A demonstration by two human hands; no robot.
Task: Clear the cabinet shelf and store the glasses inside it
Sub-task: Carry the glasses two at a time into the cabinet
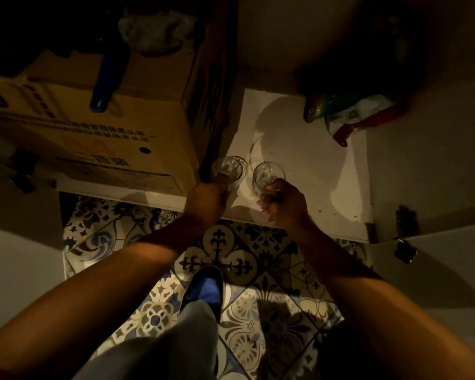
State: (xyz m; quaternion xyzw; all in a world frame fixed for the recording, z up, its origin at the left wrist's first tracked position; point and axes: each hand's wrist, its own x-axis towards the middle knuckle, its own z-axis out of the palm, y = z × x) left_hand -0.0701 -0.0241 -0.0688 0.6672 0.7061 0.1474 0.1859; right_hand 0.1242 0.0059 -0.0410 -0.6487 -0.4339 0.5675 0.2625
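I look down into a low cabinet with a pale shelf [307, 160]. My left hand [206, 201] grips a clear drinking glass [226, 167] at the shelf's front left, beside the cabinet divider. My right hand [284, 204] grips a second clear glass [266, 174] just to the right of it. Both glasses sit low over the shelf's front part; whether they rest on it I cannot tell. A third glass [255, 154], faint in the dim light, stands on the shelf right behind them.
A green, white and red packet [348, 113] lies at the shelf's back right. A large cardboard box [93, 127] with a blue object [107, 80] on top fills the left compartment. An open cabinet door [433, 242] stands on the right. Patterned floor tiles and my shoe [206, 289] lie below.
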